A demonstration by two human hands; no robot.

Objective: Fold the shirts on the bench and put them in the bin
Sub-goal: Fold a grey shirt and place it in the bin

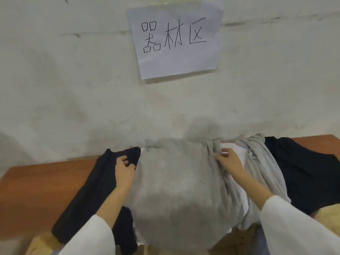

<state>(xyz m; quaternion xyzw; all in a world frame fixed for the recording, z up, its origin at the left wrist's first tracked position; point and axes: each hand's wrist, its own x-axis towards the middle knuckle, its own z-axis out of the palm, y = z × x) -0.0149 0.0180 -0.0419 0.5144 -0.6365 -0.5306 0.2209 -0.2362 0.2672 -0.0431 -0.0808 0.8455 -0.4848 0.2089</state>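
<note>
The grey shirt lies spread mid-counter, reaching from the far edge by the wall to the near edge, where it hangs over a bit. Both hands are clamped on cloth at its far corners, well apart. The left hand looks like it's pinching the far left corner, and the right hand is curled into the bunched-up far right corner.

My worry is that neighbours are touching on both sides. A black shirt overlaps right at the left fingers, and a light grey shirt is tangled against the right ones, so either could get dragged into the fold. The overhang could also slide off the near edge.

Room-wise, there's bare counter at the left end, while the right end holds another black shirt. Can't see the bin anywhere. There's a paper sign taped up on the wall.
</note>
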